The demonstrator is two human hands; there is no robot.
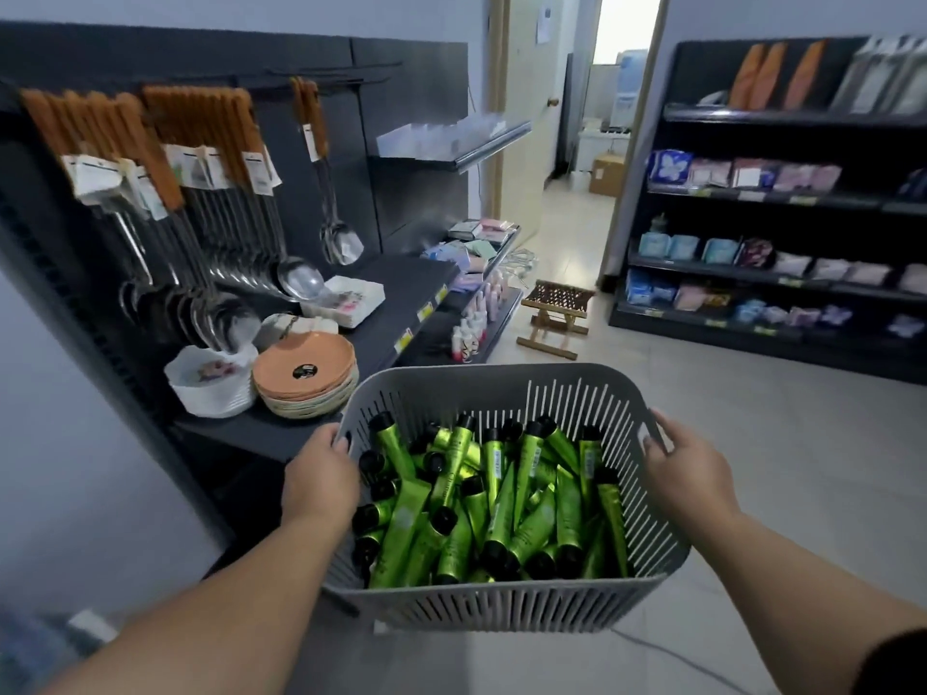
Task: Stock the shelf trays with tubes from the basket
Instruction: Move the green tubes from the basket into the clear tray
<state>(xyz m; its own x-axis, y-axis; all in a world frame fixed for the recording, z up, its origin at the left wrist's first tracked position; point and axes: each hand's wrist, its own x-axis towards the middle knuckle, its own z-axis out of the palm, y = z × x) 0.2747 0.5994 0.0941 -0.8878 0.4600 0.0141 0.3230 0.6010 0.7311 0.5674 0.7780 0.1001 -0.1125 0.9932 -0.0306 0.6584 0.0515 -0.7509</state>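
Grey slatted basket (506, 601) heaped with green tubes (496, 514), gripped both sides: left hand (321, 476) clenched over one rim, right hand (684, 469) clasping the other.

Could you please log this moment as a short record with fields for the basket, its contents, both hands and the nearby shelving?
basket: grey slatted plastic basket, carried in the air
contents: many green tubes with black caps, piled loosely
left hand: left hand grips the basket's left rim
right hand: right hand grips the right rim
nearby shelf: clear shelf trays on the upper shelf
progress: no tube taken out yet
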